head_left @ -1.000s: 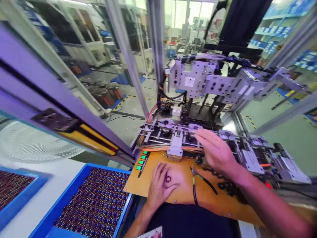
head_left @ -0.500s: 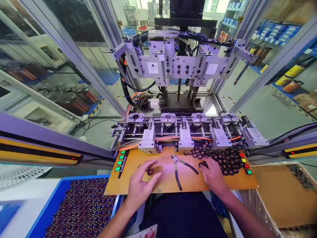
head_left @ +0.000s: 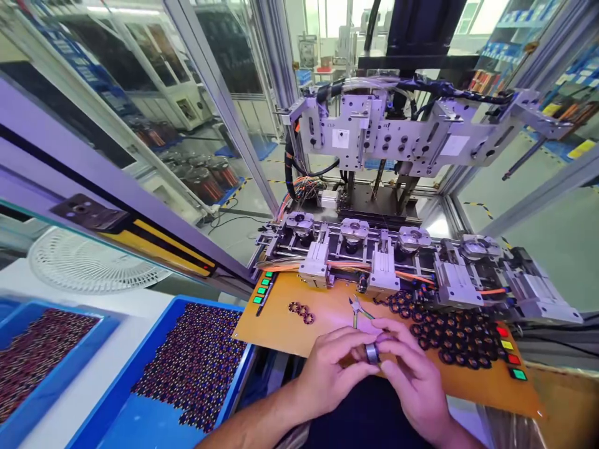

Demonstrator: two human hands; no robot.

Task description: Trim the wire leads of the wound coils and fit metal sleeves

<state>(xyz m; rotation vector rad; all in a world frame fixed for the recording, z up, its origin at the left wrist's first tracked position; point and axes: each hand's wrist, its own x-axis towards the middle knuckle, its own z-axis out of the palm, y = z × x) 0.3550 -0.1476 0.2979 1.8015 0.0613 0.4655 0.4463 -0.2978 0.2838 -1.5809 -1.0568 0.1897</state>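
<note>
Over the front edge of the orange board (head_left: 276, 333), my left hand (head_left: 330, 371) and my right hand (head_left: 416, 377) come together. Between their fingertips is a small ring-shaped part (head_left: 372, 353) with a grey outer band, gripped from both sides. Just beyond the fingers lie diagonal cutters (head_left: 356, 305), their handles partly hidden by my hands. A short row of similar dark rings (head_left: 301, 312) rests to the left on the board. Many more dark rings with copper-coloured insides (head_left: 449, 337) cover its right side.
Behind the board stands a machine with several clamping stations (head_left: 354, 231) and a metal plate head (head_left: 388, 134) above. Blue trays (head_left: 140, 415) full of small parts sit at left, near a white fan grille (head_left: 93, 259). Green buttons (head_left: 262, 291) and a pen (head_left: 264, 301) line the board's left edge.
Both hands have come together from opposite sides of the cutters and now hold a ring between them. Several rings lie uncovered at left. The view has swung left.
</note>
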